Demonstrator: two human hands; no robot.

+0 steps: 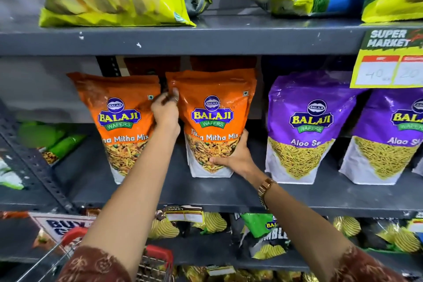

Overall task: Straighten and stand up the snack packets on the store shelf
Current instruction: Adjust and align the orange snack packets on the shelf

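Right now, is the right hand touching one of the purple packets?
No, the right hand grips the lower corner of the orange packet, apart from the nearest purple packet.

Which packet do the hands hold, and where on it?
The right-hand orange packet: right hand grips its lower right corner, left hand its upper left edge.

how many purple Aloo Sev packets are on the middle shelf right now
2: one purple packet stands upright right of the orange packets; a second stands beside it, cut off by the frame's right edge. More may sit behind or beyond.
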